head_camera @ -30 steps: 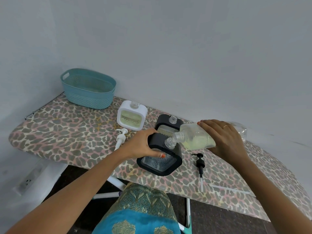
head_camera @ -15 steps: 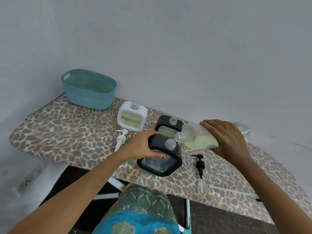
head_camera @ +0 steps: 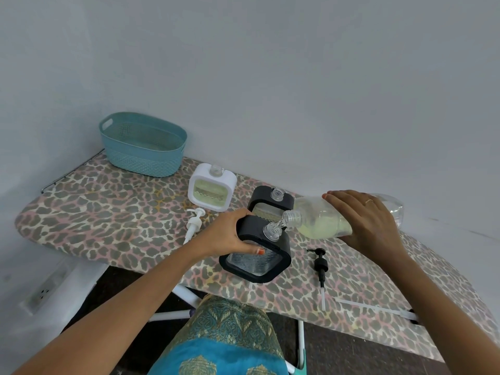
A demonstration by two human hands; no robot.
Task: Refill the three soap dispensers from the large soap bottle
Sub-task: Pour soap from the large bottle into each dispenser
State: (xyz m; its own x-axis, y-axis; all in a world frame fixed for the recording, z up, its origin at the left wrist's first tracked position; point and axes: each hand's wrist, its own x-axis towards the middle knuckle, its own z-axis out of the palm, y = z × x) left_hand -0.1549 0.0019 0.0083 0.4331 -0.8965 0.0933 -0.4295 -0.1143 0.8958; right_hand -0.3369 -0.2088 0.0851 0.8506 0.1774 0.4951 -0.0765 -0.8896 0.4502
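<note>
Little has moved since the earlier frames: the mouth of the large soap bottle [head_camera: 319,219] has drawn back slightly to the right and now sits just above the open neck of the front black dispenser [head_camera: 255,255], with a thin thread of soap apparently passing between them. The right hand [head_camera: 365,220] has its grip curled round the bottle's middle and holds it nearly level, mouth tipped down. The left hand [head_camera: 230,235] clasps the dispenser's upper left corner, steadying it on the ironing board [head_camera: 108,212].

The white dispenser [head_camera: 212,190] and the rear black dispenser [head_camera: 270,204] both show yellowish soap behind their windows, so they look already filled. The front one's window looks almost clear, so this third fill seems barely begun. All three necks are open; a white pump [head_camera: 193,223] and a black pump [head_camera: 320,262] lie loose, still to be refitted.
</note>
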